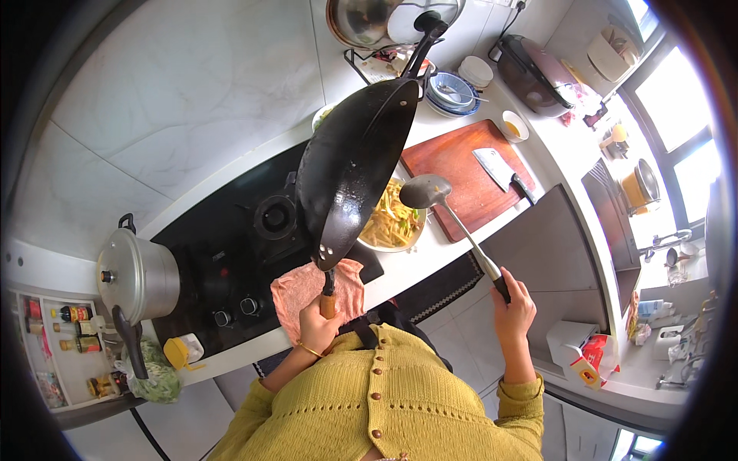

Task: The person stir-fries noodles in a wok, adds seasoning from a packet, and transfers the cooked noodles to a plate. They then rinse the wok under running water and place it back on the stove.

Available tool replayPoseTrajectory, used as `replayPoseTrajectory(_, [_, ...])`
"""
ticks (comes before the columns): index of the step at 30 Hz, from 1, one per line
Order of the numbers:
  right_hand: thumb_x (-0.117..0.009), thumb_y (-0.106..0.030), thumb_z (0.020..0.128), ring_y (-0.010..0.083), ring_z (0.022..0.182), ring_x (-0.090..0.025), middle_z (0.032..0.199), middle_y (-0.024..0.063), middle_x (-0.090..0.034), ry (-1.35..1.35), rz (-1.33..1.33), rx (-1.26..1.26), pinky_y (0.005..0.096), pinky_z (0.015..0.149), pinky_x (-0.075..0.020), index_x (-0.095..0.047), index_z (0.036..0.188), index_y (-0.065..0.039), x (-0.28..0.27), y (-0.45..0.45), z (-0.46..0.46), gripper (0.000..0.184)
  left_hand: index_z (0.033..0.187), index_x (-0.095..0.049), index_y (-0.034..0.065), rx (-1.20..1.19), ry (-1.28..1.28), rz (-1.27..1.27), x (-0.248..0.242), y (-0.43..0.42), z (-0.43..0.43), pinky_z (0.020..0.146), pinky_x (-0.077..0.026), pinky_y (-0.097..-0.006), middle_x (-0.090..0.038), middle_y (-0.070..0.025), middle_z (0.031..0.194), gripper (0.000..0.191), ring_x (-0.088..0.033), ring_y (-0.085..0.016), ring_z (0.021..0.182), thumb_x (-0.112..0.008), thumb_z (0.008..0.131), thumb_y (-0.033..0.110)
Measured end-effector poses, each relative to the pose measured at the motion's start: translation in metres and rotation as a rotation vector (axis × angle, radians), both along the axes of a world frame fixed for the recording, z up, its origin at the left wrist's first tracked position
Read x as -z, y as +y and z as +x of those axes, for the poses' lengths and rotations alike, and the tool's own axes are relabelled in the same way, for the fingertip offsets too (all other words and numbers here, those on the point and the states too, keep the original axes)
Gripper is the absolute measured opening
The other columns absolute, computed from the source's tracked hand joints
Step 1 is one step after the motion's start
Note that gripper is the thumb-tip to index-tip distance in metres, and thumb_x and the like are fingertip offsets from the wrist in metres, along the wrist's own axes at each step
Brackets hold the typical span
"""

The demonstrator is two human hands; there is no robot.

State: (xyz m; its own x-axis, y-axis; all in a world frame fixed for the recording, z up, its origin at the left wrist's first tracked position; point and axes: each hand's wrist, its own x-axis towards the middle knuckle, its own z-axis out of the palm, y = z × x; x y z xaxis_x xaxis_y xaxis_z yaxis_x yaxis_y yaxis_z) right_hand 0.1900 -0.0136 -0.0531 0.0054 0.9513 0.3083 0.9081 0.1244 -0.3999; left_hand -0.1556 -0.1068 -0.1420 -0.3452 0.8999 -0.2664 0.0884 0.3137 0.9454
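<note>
My left hand (319, 324) grips the wooden handle of a black wok (351, 167), which is lifted and tipped on its side above the counter. Partly hidden behind the wok's edge is a white bowl (425, 218) filled with cooked vegetable strips (393, 223), yellowish with some green. My right hand (514, 308) holds a metal ladle (425, 191) by its black-ended handle, its head over the bowl's right side. A pink cloth (294, 291) lies at the hob's front edge, behind my left hand. The wok's inside is mostly turned from view.
A cleaver (494, 167) lies on a wooden cutting board (461, 201), with a small bowl (514, 127) beyond. A pressure cooker (138, 276) stands at the left of the black gas hob (202, 253). Stacked blue-rimmed bowls (452, 92) and a rice cooker (533, 75) sit at the back.
</note>
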Motion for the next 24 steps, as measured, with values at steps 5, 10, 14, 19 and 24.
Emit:
replayPoseTrajectory(5, [-0.071,-0.008,0.079,0.0079,0.063,-0.055,0.074,0.0020,-0.063,0.560,-0.322,0.029,0.0237,0.057,-0.0458,-0.064,0.114,0.001,0.017,-0.005,-0.003,0.037,0.082,-0.057,0.0015,-0.031,-0.179,-0.041,-0.009,-0.013,0.002,0.043,-0.043,-0.0251,-0.056,-0.0014,0.062,0.013,-0.054,-0.009,0.047,-0.068,0.076,0.005])
replayPoseTrajectory(10, [-0.063,-0.012,0.090,0.0062,0.049,-0.047,0.074,0.0045,-0.062,1.212,-0.799,-0.106,0.0220,0.042,-0.0347,-0.055,0.113,0.001,0.007,-0.017,-0.037,0.027,0.078,-0.056,0.0026,-0.005,-0.401,-0.143,-0.013,-0.024,0.002,0.041,-0.043,-0.0259,-0.057,-0.0026,0.063,0.014,-0.054,-0.010,0.046,-0.070,0.077,0.002])
replayPoseTrajectory(14, [-0.060,-0.025,0.094,0.0088,0.051,-0.046,0.078,0.0055,-0.060,1.347,-1.119,-0.195,0.0232,0.043,-0.0342,-0.050,0.109,-0.004,-0.001,-0.018,-0.051,0.028,0.078,-0.058,0.0026,0.128,-0.384,-0.163,-0.014,-0.027,0.008,0.043,-0.044,-0.0270,-0.060,-0.0045,0.065,0.017,-0.056,-0.012,0.047,-0.074,0.075,0.002])
replayPoseTrajectory(19, [-0.055,-0.027,0.097,0.0077,0.049,-0.042,0.077,0.0070,-0.059,1.532,-1.242,-0.297,0.0224,0.042,-0.0302,-0.049,0.101,-0.006,0.007,-0.011,-0.026,0.022,0.080,-0.059,0.0028,0.244,-0.306,-0.242,-0.001,-0.024,0.025,0.050,-0.047,-0.0273,-0.061,-0.0052,0.067,0.017,-0.059,-0.014,0.054,-0.075,0.075,0.004])
replayPoseTrajectory(24, [-0.051,-0.029,0.099,0.0083,0.049,-0.044,0.079,0.0090,-0.061,1.573,-1.184,-0.274,0.0225,0.043,-0.0327,-0.051,0.102,-0.003,0.005,-0.005,0.047,0.026,0.081,-0.058,0.0029,0.437,-0.360,-0.298,0.015,0.023,0.078,0.055,-0.048,-0.0277,-0.062,-0.0061,0.069,0.019,-0.061,-0.014,0.058,-0.075,0.075,0.004])
